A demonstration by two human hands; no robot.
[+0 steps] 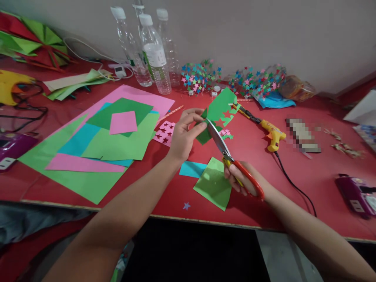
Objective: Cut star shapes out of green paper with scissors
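Note:
My left hand (185, 135) pinches a small piece of dark green paper (203, 136) above the middle of the red table. In my right hand (239, 178) are scissors (219, 139) with red and yellow handles, their blade tips at the dark green paper. Behind the blades lies a lighter green sheet (222, 102) with star-shaped holes. Left of it, partly behind my left hand, is a pink piece (165, 132) with star holes. Below my hands lie a green square (214, 184) and a blue strip (192, 169). A small purple star (186, 206) rests near the front edge.
Coloured sheets (96, 184) overlap at left. Clear bottles (157, 58) stand at the back beside star-covered decorations (199, 77). A yellow glue gun (273, 135) with a black cable lies at right. Purple devices (357, 196) sit at both sides of the red table (293, 188).

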